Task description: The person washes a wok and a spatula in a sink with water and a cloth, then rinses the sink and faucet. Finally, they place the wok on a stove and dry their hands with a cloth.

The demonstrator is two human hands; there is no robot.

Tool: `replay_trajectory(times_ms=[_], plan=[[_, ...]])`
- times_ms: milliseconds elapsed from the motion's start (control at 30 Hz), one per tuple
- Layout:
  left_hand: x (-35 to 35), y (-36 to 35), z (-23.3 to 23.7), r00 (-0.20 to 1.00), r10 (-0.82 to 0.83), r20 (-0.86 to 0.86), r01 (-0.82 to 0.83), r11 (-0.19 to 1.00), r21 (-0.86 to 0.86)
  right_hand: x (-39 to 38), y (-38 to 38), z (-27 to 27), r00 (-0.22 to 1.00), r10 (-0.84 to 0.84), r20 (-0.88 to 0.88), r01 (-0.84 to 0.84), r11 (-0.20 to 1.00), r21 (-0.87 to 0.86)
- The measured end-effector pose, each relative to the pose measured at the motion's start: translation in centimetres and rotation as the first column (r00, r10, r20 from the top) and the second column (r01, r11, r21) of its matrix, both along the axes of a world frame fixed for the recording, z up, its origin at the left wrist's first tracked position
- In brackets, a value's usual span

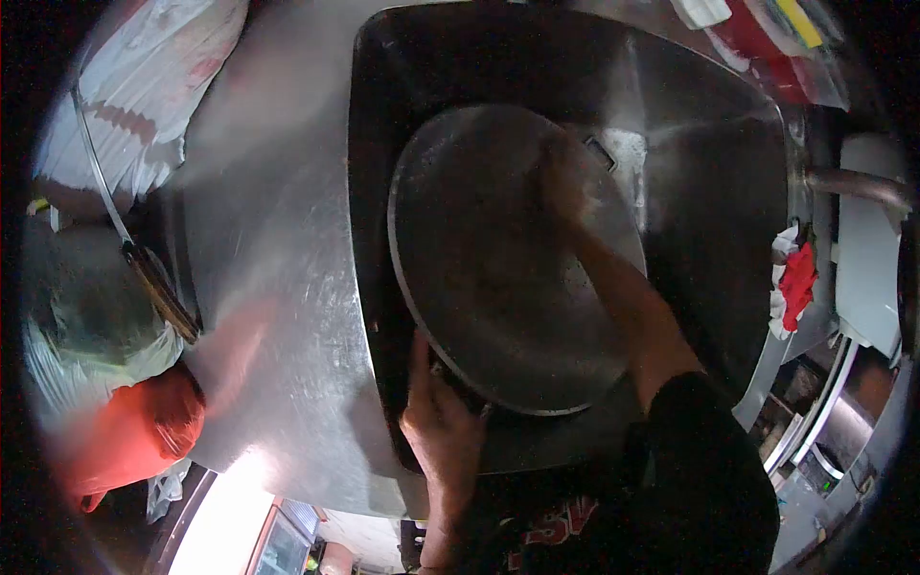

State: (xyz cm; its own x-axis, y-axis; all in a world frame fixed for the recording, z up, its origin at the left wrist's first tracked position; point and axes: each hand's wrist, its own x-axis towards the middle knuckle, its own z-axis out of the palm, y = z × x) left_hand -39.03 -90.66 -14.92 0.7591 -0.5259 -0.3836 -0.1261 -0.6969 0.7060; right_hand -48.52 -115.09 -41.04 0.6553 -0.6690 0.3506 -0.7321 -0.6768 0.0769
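A large round metal disc with a thin pale rim, like a flat lid or tray (479,287), stands tilted inside a deep steel sink (719,249). My left hand (443,422) grips its lower left edge, with a finger up along the rim and the others partly hidden behind it. Across the disc's upper right face reaches my right hand (565,187), blurred and in shadow. I cannot tell what, if anything, its fingers hold.
Left of the sink runs a steel counter (278,192). Along its far left lie white bags (144,96), a wooden-handled tool (158,287) and a red bag (144,422). A faucet pipe (858,184) and a red-and-white cloth (795,283) are at the right rim.
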Motion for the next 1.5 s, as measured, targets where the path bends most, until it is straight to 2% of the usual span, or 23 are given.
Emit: replay_trajectory(times_ms=[33,133,167,200,267,333,400,433,500,533,600,667,733,800,833,900,967,1033,1100,1167,1333,1433,1500], plan=[[0.1,-0.1,0.3,1.000,0.006,-0.005,-0.006,1.000,-0.005,-1.7,0.1,-0.2,0.997,-0.054,-0.047,0.053,0.998,-0.018],[0.4,-0.3,0.9,0.988,-0.140,0.059,0.135,0.988,0.080,-2.2,-1.9,-13.1,0.828,-0.559,-0.043,0.561,0.828,0.031],[0.2,-0.2,0.4,0.995,-0.093,0.041,0.091,0.995,0.045,1.7,2.3,-4.5,0.957,-0.290,0.016,0.282,0.941,0.188],[0.1,-0.2,0.2,0.999,-0.048,0.017,0.047,0.999,0.012,4.0,5.5,-0.1,0.992,-0.097,0.084,0.067,0.950,0.305],[0.1,-0.8,1.0,0.999,-0.037,0.001,0.037,0.997,0.065,3.9,11.2,4.8,0.972,0.148,0.181,-0.220,0.840,0.496],[0.6,-0.9,1.2,0.999,-0.036,-0.010,0.036,0.993,0.112,0.5,16.0,8.0,0.935,0.289,0.206,-0.351,0.672,0.651],[0.8,-0.4,0.5,0.989,-0.136,0.065,0.131,0.989,0.069,-4.7,15.5,9.5,0.930,0.354,0.096,-0.301,0.587,0.751],[0.7,0.0,-0.1,0.989,-0.135,0.064,0.131,0.989,0.070,-7.0,12.7,9.3,0.934,0.356,-0.027,-0.199,0.584,0.787],[0.5,0.6,-1.4,0.994,0.052,-0.099,-0.057,0.997,-0.047,-8.1,6.3,9.1,0.931,0.260,-0.256,0.083,0.531,0.843],[0.6,0.5,-1.2,0.994,0.059,-0.092,-0.063,0.997,-0.043,-6.7,3.1,9.6,0.915,0.179,-0.362,0.258,0.430,0.865],[0.4,-0.2,-0.2,0.977,0.118,-0.177,-0.110,0.992,0.054,-5.6,-1.3,2.9,0.966,0.102,-0.237,0.110,0.669,0.735],[0.6,-0.3,-0.1,0.995,0.032,-0.093,-0.023,0.995,0.093,0.1,0.1,0.4,0.987,0.131,-0.090,-0.038,0.746,0.665],[0.5,-0.1,0.0,0.998,-0.062,-0.027,0.065,0.988,0.141,2.0,5.3,2.2,0.972,0.236,0.007,-0.179,0.718,0.673],[0.6,-0.1,-0.4,0.983,0.092,-0.159,-0.084,0.995,0.058,0.2,12.4,5.6,0.938,0.334,0.096,-0.300,0.639,0.708],[0.6,-0.3,-0.3,0.984,0.086,-0.158,-0.079,0.996,0.050,-1.5,14.8,7.2,0.923,0.367,0.116,-0.329,0.593,0.735],[0.5,-0.5,-0.3,0.995,-0.026,0.098,0.025,1.000,0.014,-4.4,17.4,8.5,0.903,0.410,0.131,-0.354,0.535,0.768],[0.6,-0.4,0.4,0.990,-0.100,0.097,0.090,0.991,0.103,-5.0,17.4,8.4,0.898,0.425,0.119,-0.347,0.514,0.784],[0.6,-0.5,0.4,0.979,-0.179,0.102,0.157,0.969,0.191,-3.3,13.0,5.9,0.910,0.409,0.067,-0.314,0.573,0.757],[0.3,-0.5,-0.1,0.999,0.039,-0.011,-0.038,0.995,0.088,0.7,5.9,2.4,0.934,0.355,0.023,-0.253,0.617,0.745],[0.4,-0.6,0.2,1.000,0.008,0.007,-0.008,0.997,0.082,5.4,1.7,0.3,0.965,0.262,0.020,-0.203,0.692,0.693],[0.6,-1.0,0.9,0.988,-0.129,0.091,0.127,0.992,0.022,4.1,10.0,4.2,0.921,0.370,0.124,-0.340,0.605,0.720],[0.5,-0.1,-0.3,0.999,-0.021,0.025,0.020,0.999,0.049,-2.3,15.4,8.3,0.877,0.452,0.159,-0.383,0.461,0.801],[0.6,0.1,-0.8,1.000,0.021,-0.007,-0.021,0.998,-0.063,-6.6,14.1,8.6,0.868,0.493,0.066,-0.313,0.438,0.843]])
